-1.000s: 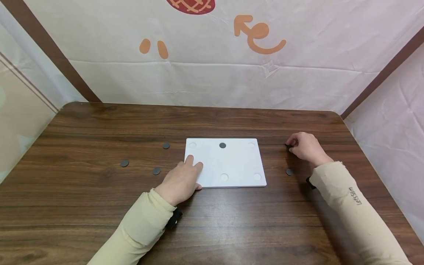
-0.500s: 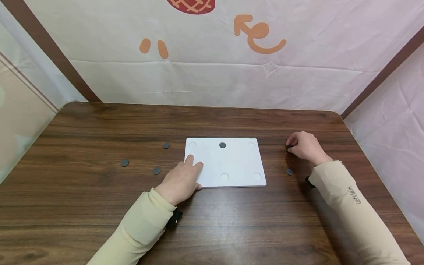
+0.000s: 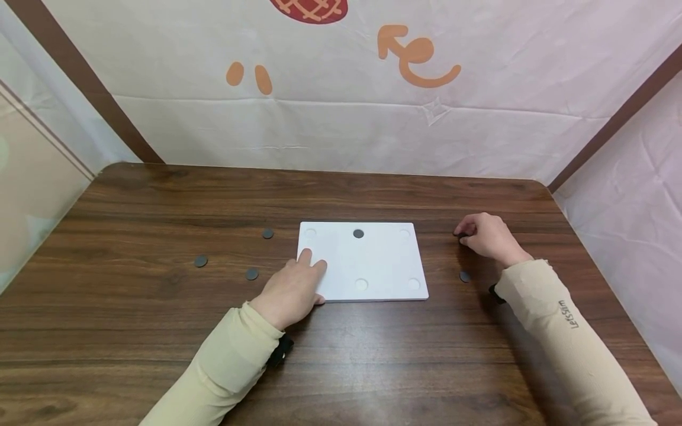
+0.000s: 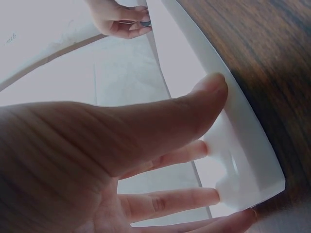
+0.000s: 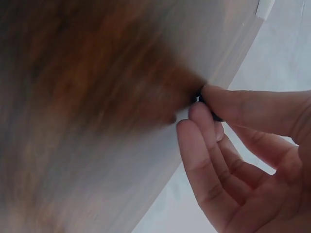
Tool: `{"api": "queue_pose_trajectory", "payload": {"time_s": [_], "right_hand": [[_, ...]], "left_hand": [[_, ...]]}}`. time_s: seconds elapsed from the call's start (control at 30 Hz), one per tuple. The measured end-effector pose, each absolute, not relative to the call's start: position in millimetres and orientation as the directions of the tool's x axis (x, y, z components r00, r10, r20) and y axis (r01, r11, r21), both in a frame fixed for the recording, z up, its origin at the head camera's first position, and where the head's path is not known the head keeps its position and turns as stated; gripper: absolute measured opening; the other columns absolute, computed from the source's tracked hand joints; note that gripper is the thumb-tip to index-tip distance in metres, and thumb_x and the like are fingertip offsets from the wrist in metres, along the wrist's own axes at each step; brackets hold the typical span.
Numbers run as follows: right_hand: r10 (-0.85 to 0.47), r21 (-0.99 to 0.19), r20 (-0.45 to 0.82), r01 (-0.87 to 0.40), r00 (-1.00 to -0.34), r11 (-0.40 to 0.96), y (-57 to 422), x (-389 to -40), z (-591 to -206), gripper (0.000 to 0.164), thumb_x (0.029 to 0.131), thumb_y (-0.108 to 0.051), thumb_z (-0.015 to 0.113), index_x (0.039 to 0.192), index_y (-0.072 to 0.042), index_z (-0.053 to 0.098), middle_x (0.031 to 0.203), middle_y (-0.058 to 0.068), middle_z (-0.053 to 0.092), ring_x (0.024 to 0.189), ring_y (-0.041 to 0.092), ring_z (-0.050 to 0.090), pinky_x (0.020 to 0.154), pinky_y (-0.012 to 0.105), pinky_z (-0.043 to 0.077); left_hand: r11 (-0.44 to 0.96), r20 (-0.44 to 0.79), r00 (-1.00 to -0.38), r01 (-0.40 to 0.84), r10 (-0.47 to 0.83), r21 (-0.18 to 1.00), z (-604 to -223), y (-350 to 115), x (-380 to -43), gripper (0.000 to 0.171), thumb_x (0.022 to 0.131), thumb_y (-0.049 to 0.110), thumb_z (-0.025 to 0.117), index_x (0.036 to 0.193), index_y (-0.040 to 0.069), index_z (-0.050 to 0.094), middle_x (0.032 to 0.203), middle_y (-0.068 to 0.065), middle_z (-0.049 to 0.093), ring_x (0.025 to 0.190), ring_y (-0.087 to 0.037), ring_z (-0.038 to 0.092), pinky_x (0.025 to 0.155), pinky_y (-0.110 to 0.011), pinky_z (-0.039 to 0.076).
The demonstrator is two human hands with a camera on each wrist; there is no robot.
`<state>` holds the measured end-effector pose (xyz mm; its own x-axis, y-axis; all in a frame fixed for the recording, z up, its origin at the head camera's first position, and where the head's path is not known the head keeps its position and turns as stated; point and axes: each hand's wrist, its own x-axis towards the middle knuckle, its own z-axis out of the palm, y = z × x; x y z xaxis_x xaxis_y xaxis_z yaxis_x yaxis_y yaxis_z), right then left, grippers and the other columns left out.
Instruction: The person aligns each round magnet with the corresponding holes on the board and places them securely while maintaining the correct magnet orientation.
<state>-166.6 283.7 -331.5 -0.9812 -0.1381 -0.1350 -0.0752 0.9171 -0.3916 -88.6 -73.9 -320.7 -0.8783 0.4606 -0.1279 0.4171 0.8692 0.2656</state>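
This looks like a small work spot closed in by cloth, much like a booth or tent, though whether it stands in a home, an office or a lab cannot be told. A pale, creased back sheet (image 3: pixel 341 136) with printed orange shapes (image 3: pixel 418 50) and a criss-crossed red patch (image 3: pixel 314 10) hangs just beyond the far edge of a dark wood-grain table (image 3: pixel 373 367). A left sheet (image 3: pixel 32 195) and a right sheet (image 3: pixel 634 195) flank it, with a brown strip (image 3: pixel 89 83) sloping down at each far corner.
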Motion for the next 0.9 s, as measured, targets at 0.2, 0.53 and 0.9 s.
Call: {"api": "queue_pose_trajectory", "payload": {"time_s": [0.2,0.53,0.9], "right_hand": [[-0.165,-0.404,-0.105,-0.109,-0.981,0.908,277.2,-167.9,-334.3,0.011,0.087,-0.001,0.062,0.095,-0.001,0.069,0.091,0.017,0.067,0.086,0.030,0.060,0.077,0.045,0.046],[-0.186,-0.439,-0.095,-0.127,-0.978,0.890,263.3,-172.3,-335.6,0.011,0.089,-0.003,0.061,0.096,-0.002,0.069,0.095,0.016,0.067,0.086,0.028,0.059,0.077,0.042,0.047],[-0.273,-0.501,-0.071,-0.202,-0.959,0.841,246.7,-174.8,-337.1,0.013,0.090,-0.001,0.059,0.100,-0.002,0.068,0.096,0.014,0.067,0.088,0.028,0.062,0.080,0.042,0.050]], "left_hand": [[0.873,-0.143,-0.879,0.407,0.454,0.270,-320.9,-74.2,-88.3,0.035,0.081,0.014,0.076,0.108,-0.001,0.058,0.098,-0.019,0.049,0.074,-0.033,0.054,0.059,-0.039,0.050],[0.874,-0.137,-0.881,0.409,0.454,0.264,-320.5,-74.4,-88.5,0.036,0.081,0.015,0.076,0.107,-0.001,0.058,0.098,-0.019,0.049,0.074,-0.033,0.054,0.060,-0.039,0.050],[0.870,-0.129,-0.880,0.412,0.457,0.270,-321.4,-74.1,-87.7,0.034,0.081,0.014,0.077,0.104,-0.001,0.057,0.093,-0.018,0.048,0.070,-0.031,0.051,0.055,-0.037,0.047]]}}
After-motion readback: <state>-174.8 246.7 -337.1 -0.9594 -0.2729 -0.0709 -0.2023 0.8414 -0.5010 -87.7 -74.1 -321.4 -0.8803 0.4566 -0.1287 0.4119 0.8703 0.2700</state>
